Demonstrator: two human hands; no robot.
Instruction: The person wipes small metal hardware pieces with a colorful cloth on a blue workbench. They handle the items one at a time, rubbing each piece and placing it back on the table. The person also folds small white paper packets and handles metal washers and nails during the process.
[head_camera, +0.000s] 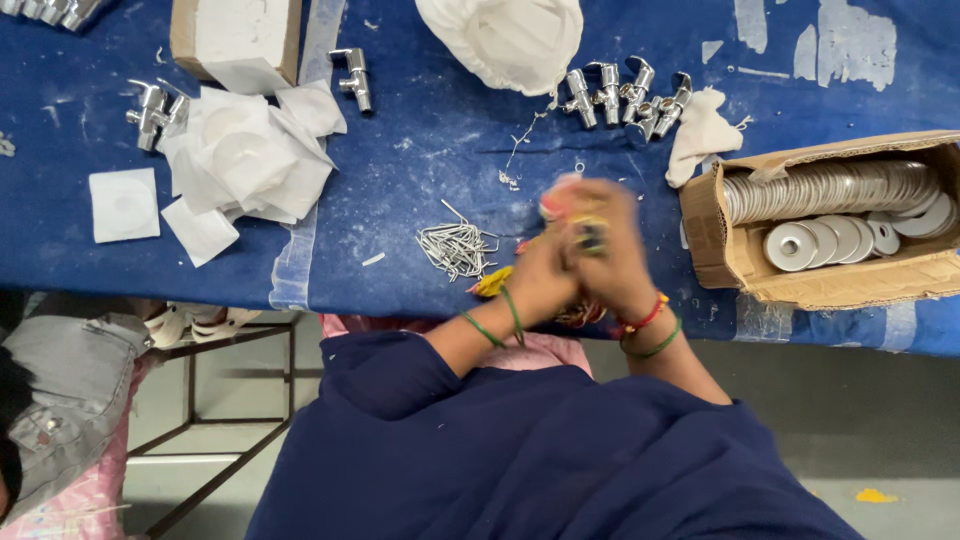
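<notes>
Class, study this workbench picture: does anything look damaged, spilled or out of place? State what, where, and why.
The cardboard box of metal discs at the right has a torn, sagging front wall. White wrapping papers lie in a loose, crumpled heap at the left. The blue table cover is dusty and patched with tape. Both hands are motion-blurred, so what they hold is unclear.

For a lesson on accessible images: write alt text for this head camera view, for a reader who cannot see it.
Seen from above, a person's left hand and right hand, blurred, are pressed together over a blue table. Nearby lie small wire clips, chrome valves, white paper wrappers and a cardboard box of metal discs.
</notes>
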